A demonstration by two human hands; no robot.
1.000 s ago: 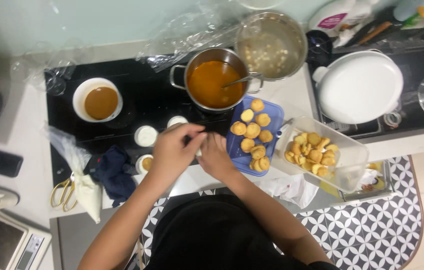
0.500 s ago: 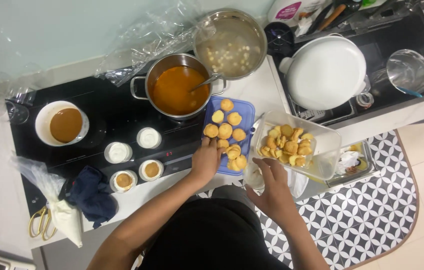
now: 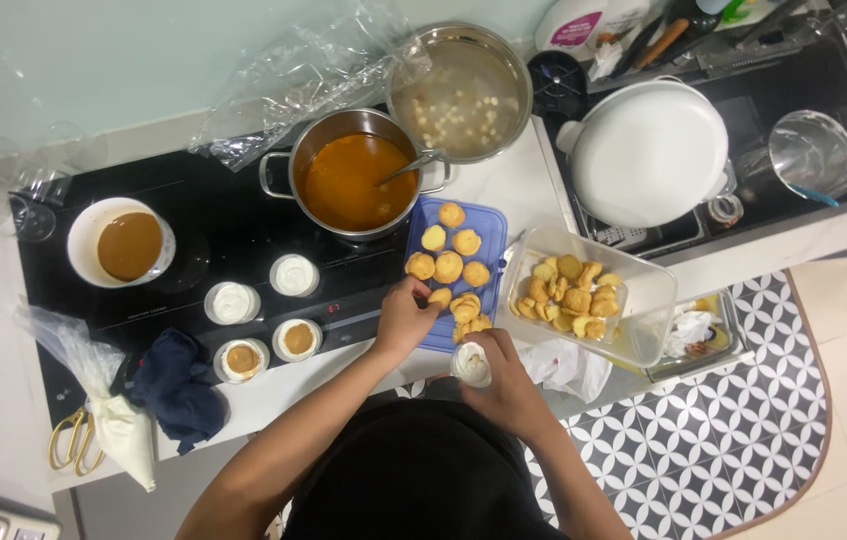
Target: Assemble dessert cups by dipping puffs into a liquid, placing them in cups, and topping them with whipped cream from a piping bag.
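Small round golden pastries (image 3: 449, 268) lie on a blue cutting board (image 3: 489, 222) at the front edge of the desk (image 3: 504, 180), just beside the black cooktop (image 3: 194, 235). The left hand (image 3: 404, 318) reaches to the board with its fingers curled down on one pastry at the near side; the fingertips are hidden under the hand, so how firm the grip is cannot be told. The right hand (image 3: 504, 380) is closed around a small white cup (image 3: 471, 365), held in the air just off the front edge of the desk; only the top of the cup shows, and its content is hard to make out. A clear plastic container (image 3: 644, 290) with more pastries stands touching the right side of the board. Behind the board a steel pot (image 3: 279, 175) holds orange liquid, with a spoon handle sticking out. Four small cups (image 3: 294, 275) stand on the cooktop. The person's head and dark shirt cover the lower middle.
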